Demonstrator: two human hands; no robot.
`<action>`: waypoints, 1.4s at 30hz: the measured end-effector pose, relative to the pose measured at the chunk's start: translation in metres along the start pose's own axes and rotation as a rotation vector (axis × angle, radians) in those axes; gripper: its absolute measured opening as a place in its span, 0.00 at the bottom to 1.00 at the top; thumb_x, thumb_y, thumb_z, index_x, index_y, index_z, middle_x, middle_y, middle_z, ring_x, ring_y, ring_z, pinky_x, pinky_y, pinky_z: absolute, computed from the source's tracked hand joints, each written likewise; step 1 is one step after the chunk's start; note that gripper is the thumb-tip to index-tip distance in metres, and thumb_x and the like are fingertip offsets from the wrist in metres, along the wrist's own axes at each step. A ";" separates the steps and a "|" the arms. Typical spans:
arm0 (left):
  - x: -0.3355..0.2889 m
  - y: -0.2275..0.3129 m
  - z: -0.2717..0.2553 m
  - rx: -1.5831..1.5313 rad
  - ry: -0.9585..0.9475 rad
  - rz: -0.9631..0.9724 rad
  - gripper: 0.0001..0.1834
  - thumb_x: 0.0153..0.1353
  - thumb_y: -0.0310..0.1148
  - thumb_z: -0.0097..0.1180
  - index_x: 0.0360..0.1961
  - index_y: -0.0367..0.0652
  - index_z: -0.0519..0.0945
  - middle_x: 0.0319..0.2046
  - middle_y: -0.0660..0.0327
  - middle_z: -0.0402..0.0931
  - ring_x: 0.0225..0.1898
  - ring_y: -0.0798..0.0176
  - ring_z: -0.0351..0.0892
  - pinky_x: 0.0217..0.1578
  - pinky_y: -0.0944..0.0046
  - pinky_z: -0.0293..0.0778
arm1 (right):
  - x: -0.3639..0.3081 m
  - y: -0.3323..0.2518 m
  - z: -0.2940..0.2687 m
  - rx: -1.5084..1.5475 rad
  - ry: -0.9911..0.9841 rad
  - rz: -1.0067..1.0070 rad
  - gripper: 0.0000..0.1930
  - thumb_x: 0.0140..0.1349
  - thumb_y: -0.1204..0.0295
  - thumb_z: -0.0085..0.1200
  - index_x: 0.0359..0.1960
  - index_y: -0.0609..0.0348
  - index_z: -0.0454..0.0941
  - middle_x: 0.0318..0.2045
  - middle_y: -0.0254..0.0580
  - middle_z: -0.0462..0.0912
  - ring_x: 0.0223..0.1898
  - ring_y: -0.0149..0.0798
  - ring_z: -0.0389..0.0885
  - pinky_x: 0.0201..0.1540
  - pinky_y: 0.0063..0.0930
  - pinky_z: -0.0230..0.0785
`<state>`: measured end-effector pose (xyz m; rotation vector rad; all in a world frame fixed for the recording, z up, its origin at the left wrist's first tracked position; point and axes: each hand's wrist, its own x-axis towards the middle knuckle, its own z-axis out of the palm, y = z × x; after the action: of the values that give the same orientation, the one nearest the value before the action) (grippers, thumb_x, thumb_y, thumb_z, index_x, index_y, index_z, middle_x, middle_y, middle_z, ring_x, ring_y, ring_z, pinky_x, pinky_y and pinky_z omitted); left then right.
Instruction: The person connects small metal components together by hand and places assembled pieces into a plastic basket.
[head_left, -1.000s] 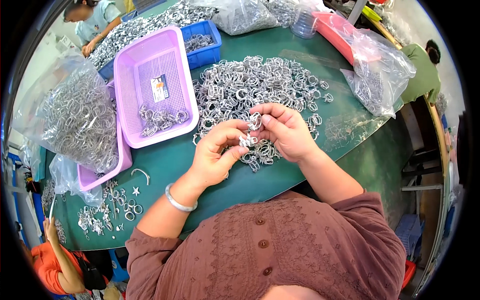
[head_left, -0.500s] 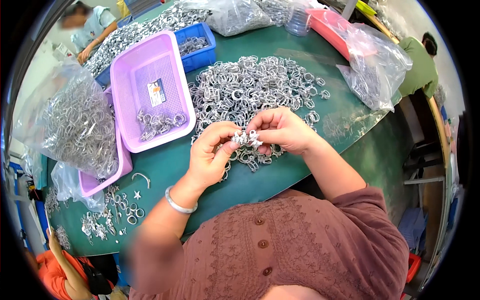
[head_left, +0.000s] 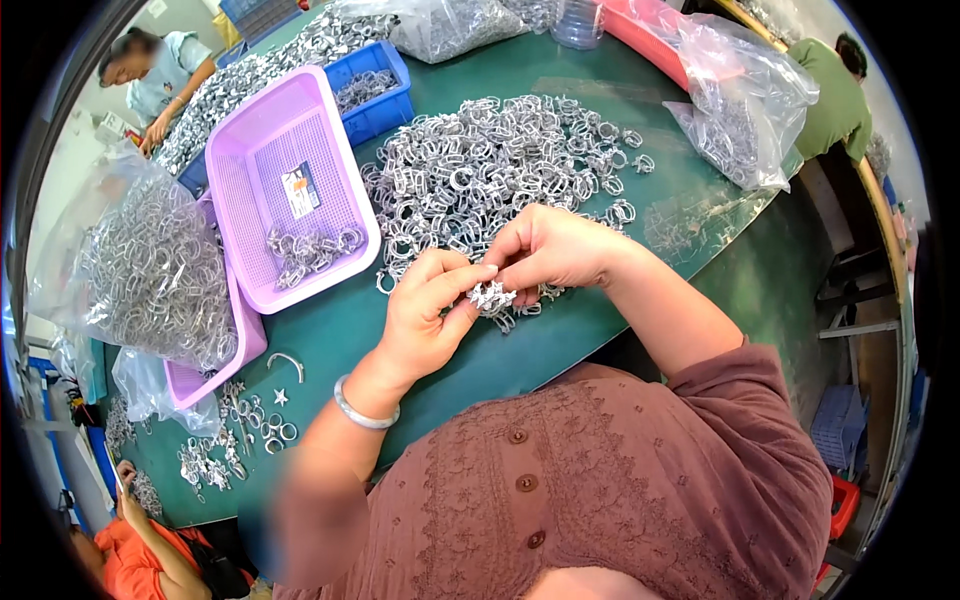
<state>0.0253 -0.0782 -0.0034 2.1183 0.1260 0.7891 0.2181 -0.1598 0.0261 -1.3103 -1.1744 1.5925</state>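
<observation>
Close in front of my body, my left hand (head_left: 425, 312) and my right hand (head_left: 553, 250) meet over a small cluster of silver-grey rings (head_left: 491, 297) with knobbly, star-like tops. The left thumb and bent fingers pinch it from the left. From the right, my right thumb and forefinger close on it, their tips partly hidden. Just beyond both hands spreads a large heap of grey metal rings (head_left: 490, 165). To the left, a pink-purple plastic basket (head_left: 240, 235) holds a small pile of similar rings (head_left: 310, 252).
A bulging clear bag of rings (head_left: 160, 265) rests on another purple basket (head_left: 245, 340) at left. Loose rings and star pieces (head_left: 215, 455) lie nearer. Beyond are a blue bin (head_left: 380, 115), a pink tray (head_left: 645, 40) and a clear bag (head_left: 745, 120). Other people sit around the green table (head_left: 430, 385).
My fingers have shifted on the cluster, and both hands have drawn closer together around it. The whole view has turned slightly. At far left, a co-worker's head and arm have moved.
</observation>
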 end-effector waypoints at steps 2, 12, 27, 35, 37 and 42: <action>0.000 0.001 0.001 0.041 0.018 0.022 0.16 0.47 0.18 0.58 0.40 0.39 0.79 0.32 0.60 0.72 0.33 0.65 0.72 0.34 0.69 0.68 | 0.000 -0.002 0.001 0.036 -0.011 -0.007 0.09 0.51 0.79 0.53 0.36 0.67 0.77 0.20 0.38 0.79 0.20 0.27 0.78 0.24 0.19 0.72; -0.001 -0.002 0.006 -0.093 0.128 0.030 0.13 0.48 0.19 0.59 0.37 0.40 0.79 0.30 0.61 0.73 0.31 0.65 0.73 0.31 0.68 0.69 | -0.003 0.008 -0.007 0.285 -0.167 -0.114 0.10 0.59 0.76 0.51 0.42 0.67 0.73 0.32 0.42 0.80 0.30 0.32 0.81 0.34 0.23 0.76; -0.005 -0.008 0.011 -0.120 0.356 -0.100 0.18 0.46 0.13 0.56 0.41 0.37 0.78 0.32 0.61 0.72 0.27 0.73 0.70 0.26 0.74 0.67 | -0.003 0.019 0.023 -0.481 0.362 -0.738 0.09 0.51 0.81 0.57 0.36 0.63 0.76 0.34 0.40 0.78 0.34 0.35 0.77 0.35 0.25 0.70; -0.003 -0.001 0.006 0.131 0.321 0.023 0.19 0.45 0.13 0.56 0.41 0.36 0.78 0.36 0.59 0.69 0.32 0.69 0.70 0.30 0.73 0.68 | -0.004 0.020 0.023 -0.505 0.408 -0.775 0.10 0.50 0.80 0.59 0.35 0.62 0.76 0.31 0.39 0.78 0.32 0.37 0.77 0.33 0.26 0.70; -0.003 -0.002 0.005 0.179 0.320 0.071 0.20 0.43 0.13 0.56 0.40 0.37 0.79 0.36 0.58 0.70 0.32 0.67 0.70 0.30 0.72 0.69 | -0.003 0.023 0.024 -0.395 0.388 -0.725 0.09 0.51 0.81 0.58 0.36 0.62 0.76 0.32 0.38 0.78 0.32 0.33 0.76 0.33 0.24 0.69; -0.004 -0.003 0.005 0.292 0.317 0.168 0.23 0.39 0.10 0.52 0.40 0.36 0.79 0.37 0.56 0.70 0.33 0.65 0.72 0.28 0.71 0.72 | -0.003 0.026 0.024 -0.240 0.338 -0.656 0.09 0.53 0.81 0.56 0.37 0.62 0.76 0.32 0.36 0.77 0.32 0.26 0.75 0.33 0.20 0.68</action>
<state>0.0257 -0.0806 -0.0097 2.2801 0.2467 1.2705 0.1953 -0.1744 0.0037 -1.1151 -1.4122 0.7484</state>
